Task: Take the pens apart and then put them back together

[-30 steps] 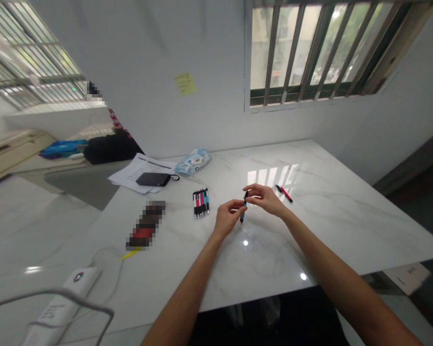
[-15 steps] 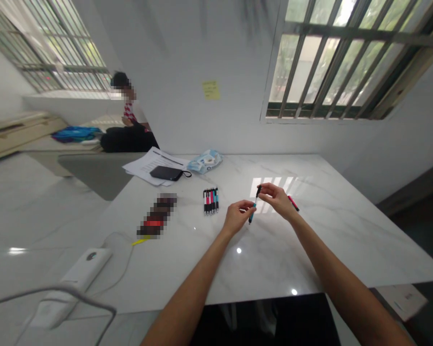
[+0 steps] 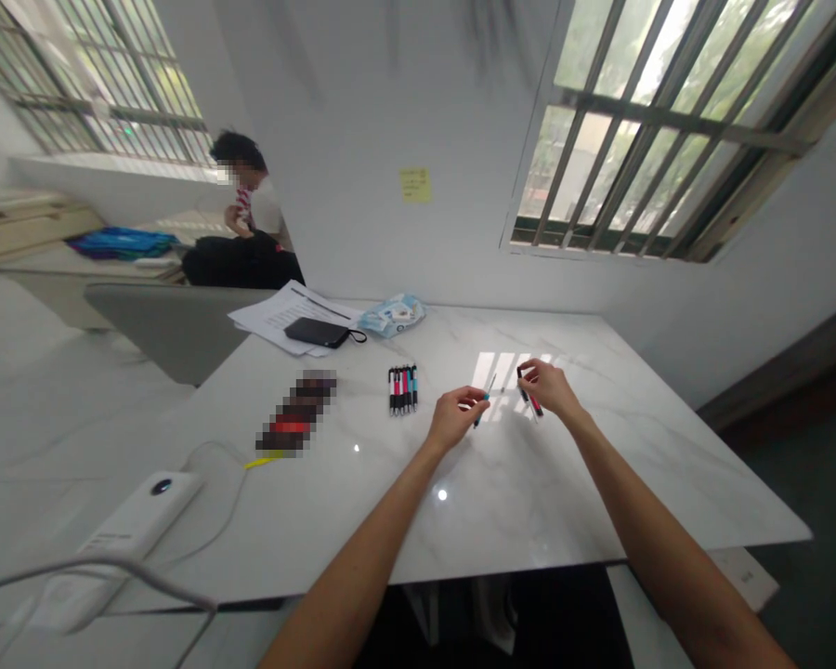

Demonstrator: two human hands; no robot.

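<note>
Between the fingertips of my left hand [image 3: 451, 420] is the teal lower part of a pen [image 3: 487, 397], its black tip pointing down. A thin refill [image 3: 492, 382] sticks up out of it. My right hand [image 3: 550, 390] is closed on the black upper part of the pen [image 3: 520, 373], apart from the lower piece. Just below the right fingers a red and black pen [image 3: 536, 406] lies on the table, partly hidden. To the left of both hands, several pens [image 3: 402, 390] with black, red and teal parts lie side by side in a row.
On the white marbled table [image 3: 362, 520] are papers [image 3: 261, 318], a black pouch [image 3: 317, 332], a blue and white packet [image 3: 393, 316] and a blurred-out dark object [image 3: 298, 413]. A white power bank [image 3: 136, 520] with cables is at front left. Another person [image 3: 251, 223] sits beyond.
The pen has come apart: my right hand has moved right with the upper part, baring the refill in the piece my left hand holds. The camera view has shifted slightly.
</note>
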